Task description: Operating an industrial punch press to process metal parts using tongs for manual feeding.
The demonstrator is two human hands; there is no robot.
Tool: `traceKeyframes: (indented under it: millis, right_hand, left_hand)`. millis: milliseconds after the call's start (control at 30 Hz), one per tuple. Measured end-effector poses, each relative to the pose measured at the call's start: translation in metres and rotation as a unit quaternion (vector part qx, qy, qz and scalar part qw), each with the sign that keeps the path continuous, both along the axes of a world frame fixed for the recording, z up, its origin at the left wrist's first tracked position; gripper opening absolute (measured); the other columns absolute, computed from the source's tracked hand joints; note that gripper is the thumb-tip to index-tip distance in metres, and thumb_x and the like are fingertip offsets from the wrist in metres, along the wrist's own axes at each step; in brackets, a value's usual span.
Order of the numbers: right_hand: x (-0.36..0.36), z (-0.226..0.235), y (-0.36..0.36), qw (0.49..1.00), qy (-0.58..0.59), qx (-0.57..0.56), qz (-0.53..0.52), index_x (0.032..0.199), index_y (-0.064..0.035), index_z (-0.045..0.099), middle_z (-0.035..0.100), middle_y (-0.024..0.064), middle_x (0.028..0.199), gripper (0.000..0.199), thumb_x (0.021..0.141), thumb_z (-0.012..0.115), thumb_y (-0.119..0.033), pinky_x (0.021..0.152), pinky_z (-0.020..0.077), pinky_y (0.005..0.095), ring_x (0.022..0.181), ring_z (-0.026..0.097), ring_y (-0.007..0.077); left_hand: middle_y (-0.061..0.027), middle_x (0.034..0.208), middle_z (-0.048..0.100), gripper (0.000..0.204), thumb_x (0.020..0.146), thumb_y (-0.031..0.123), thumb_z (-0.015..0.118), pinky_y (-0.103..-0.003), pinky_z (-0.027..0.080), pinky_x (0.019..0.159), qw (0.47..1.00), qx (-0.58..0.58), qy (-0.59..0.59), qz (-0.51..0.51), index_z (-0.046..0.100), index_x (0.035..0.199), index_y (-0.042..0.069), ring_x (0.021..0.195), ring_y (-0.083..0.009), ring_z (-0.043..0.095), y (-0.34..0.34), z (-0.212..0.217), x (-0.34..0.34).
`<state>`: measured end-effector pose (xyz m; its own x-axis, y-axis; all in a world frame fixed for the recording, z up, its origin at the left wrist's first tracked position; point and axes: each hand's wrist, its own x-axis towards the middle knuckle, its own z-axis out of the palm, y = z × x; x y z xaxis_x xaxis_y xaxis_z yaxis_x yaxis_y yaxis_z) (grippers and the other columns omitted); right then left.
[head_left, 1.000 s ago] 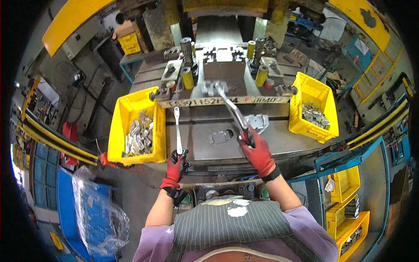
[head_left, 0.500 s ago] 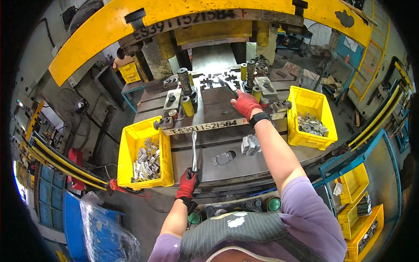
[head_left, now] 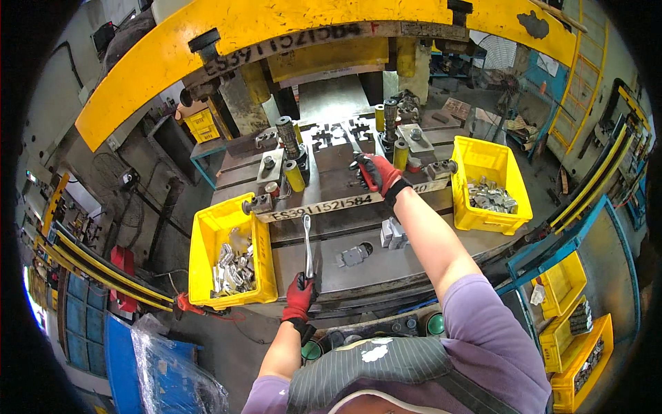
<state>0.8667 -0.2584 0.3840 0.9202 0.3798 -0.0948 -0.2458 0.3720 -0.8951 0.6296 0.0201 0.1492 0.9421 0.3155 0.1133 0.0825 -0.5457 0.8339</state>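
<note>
My left hand [head_left: 299, 297], in a red and black glove, is closed around the near end of a long silver tool [head_left: 307, 241] with a rounded far end. The tool lies over the front of the press table, beside the left yellow bin. My right hand [head_left: 376, 172], gloved the same way, is closed on the near end of another slim metal tool [head_left: 352, 139]. That tool reaches into the brightly lit die [head_left: 336, 133], where its tip is hard to make out. Near the table's front lie a flat grey metal part [head_left: 354, 255] and a block-like stack of parts [head_left: 394, 234].
Yellow bins with shiny metal parts stand left [head_left: 267, 248] and right [head_left: 512, 219]. Dark guide posts [head_left: 287, 134] and yellow cylinders [head_left: 294, 176] flank the die. A yellow press beam [head_left: 386, 21] spans overhead. Green buttons [head_left: 434, 323] sit below the table's front edge.
My right hand has shifted left and slightly nearer, with its tool now pointing more straight away from me. My left hand stays on its tool. The whole view has shifted slightly.
</note>
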Motion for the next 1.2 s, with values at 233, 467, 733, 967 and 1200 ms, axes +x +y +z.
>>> traceKeyframes:
  millis: [233,467,733,967,1200]
  right_hand:
    - [-0.095,0.009,0.008,0.997,-0.061,0.047,0.013,0.092,-0.0126,0.054,0.052,-0.0036,0.063,0.023,0.085,0.054,-0.034,0.043,0.0395,0.0217,0.053,0.051,0.0078]
    - [-0.263,-0.063,-0.131,0.78,-0.302,-0.496,-0.235,0.109,-0.0031,0.051,0.059,0.0206,0.093,0.046,0.07,0.067,-0.02,0.074,0.0469,0.0404,0.087,0.056,0.0381]
    - [-0.438,-0.27,-0.239,0.844,0.252,-0.292,-0.373,0.101,-0.0014,0.055,0.06,0.0079,0.089,0.032,0.072,0.066,-0.011,0.068,0.0452,0.0333,0.076,0.056,0.0228]
    - [-0.409,-0.296,-0.225,0.886,0.196,-0.405,-0.114,0.107,-0.0138,0.06,0.063,0.0056,0.082,0.026,0.082,0.053,-0.017,0.061,0.0454,0.0266,0.069,0.057,0.0149]
    - [-0.402,-0.322,-0.227,0.871,0.267,-0.324,-0.254,0.093,0.0006,0.059,0.061,0.0095,0.075,0.025,0.074,0.062,-0.016,0.05,0.046,0.0318,0.06,0.058,0.0186]
  left_hand:
    - [-0.0147,0.074,0.058,0.034,0.072,0.021,0.066,-0.034,0.045,0.063,0.994,-0.095,-0.046,-0.017,0.055,0.1,0.005,0.066,-0.0278,0.057,0.008,0.015,-0.027]
    - [-0.0183,0.099,0.054,0.037,0.069,0.015,0.063,-0.041,0.044,0.073,0.975,0.189,-0.014,-0.118,0.052,0.102,0.004,0.089,-0.0357,0.053,0.042,0.05,-0.153]
    - [-0.008,0.077,0.063,0.034,0.072,0.028,0.068,-0.035,0.046,0.059,0.967,-0.068,0.183,0.163,0.058,0.098,0.008,0.066,-0.0228,0.058,0.068,-0.105,-0.315]
    - [-0.0069,0.079,0.064,0.038,0.072,0.035,0.065,-0.04,0.045,0.061,0.923,0.157,0.263,-0.232,0.059,0.096,0.007,0.066,-0.0254,0.059,0.097,-0.135,-0.264]
    - [-0.0061,0.083,0.063,0.041,0.072,0.04,0.063,-0.042,0.044,0.065,0.877,0.236,0.236,-0.347,0.059,0.097,0.007,0.07,-0.0264,0.058,0.101,-0.138,-0.224]
